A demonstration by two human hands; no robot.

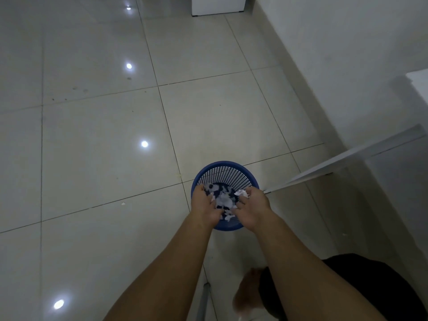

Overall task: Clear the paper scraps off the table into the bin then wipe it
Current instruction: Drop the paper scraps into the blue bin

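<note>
1. Blue mesh wastebasket (223, 176) — stands upright on the tiled floor (104, 147), directly ahead of and below the person, its open mouth facing up.
2. Left hand (205, 206) — over the near-left rim of the wastebasket, fingers loosely curled around white paper scraps (223, 200); the grip looks to be grasping some, though how firmly cannot be told.
3. Right hand (253, 206) — over the near-right rim, fingers curled on a crumpled scrap at their tips; likewise a loose grasp.
4. Key relation — the scraps lie between the two palms and straight above the basket's mouth, with more already lying inside. Both hands are equally near, so opening the fingers should let the paper fall in without any sideways travel.
5. A stray scrap (123, 203) lies on the floor well to the left of the basket.
6. A white counter edge (347, 158) shows at right; its top is not visible, so the wiping step appears still ahead.
</note>
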